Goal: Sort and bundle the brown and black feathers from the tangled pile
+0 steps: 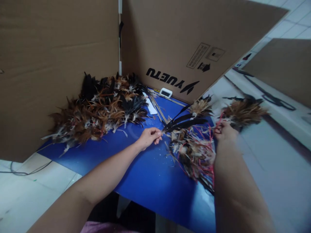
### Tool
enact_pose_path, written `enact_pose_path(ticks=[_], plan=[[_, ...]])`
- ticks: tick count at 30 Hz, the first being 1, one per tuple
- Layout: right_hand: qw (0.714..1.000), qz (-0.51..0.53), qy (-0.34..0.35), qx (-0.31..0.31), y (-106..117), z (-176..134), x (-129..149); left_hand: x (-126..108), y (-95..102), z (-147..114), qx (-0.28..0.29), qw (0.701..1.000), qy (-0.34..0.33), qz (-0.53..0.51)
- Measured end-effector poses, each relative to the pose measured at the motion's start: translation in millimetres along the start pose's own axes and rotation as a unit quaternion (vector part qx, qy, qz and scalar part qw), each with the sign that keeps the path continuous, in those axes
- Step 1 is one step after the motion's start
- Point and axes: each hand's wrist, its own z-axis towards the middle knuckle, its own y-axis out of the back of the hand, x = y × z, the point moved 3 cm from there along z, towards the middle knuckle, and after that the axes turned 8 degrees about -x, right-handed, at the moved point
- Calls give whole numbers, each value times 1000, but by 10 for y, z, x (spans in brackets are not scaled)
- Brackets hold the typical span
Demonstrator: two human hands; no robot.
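My left hand (151, 137) pinches the quill ends of a few long black feathers (186, 122), which fan out to the right above the blue tabletop (143, 174). Over the table's right edge, my right hand (224, 130) is closed on a bundle of brown feathers (245, 111) with pink string at its base; motion blurs it somewhat. Between the hands lies a loose heap of feathers and pink strings (194, 150). Just behind that heap rests a tan feather bunch (201, 107).
A large pile of brown and black feather bunches (104, 110) covers the table's back left. Cardboard panels (170, 42) wall the left and back. Near the back stand a small white device with a dark screen (166, 93), a white strip (151, 105) and thin sticks (159, 108).
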Motion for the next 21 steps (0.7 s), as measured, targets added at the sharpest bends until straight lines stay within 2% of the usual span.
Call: enact_pose_path(ticks=[3, 10, 12, 17, 21], plan=[[998, 8, -28, 56, 6, -96, 82, -11, 4, 2, -5, 1000, -4, 4], [990, 59, 22, 127, 5, -421, 176, -69, 26, 2, -22, 1000, -3, -2], [980, 74, 42, 178, -23, -518, 155, -78, 30, 8, -21, 1000, -2, 2], [964, -20, 107, 243, -104, -712, 31, -65, 54, 36, -26, 1000, -6, 0], [956, -107, 156, 225, -210, -729, -117, -58, 70, 49, -32, 999, -6, -2]])
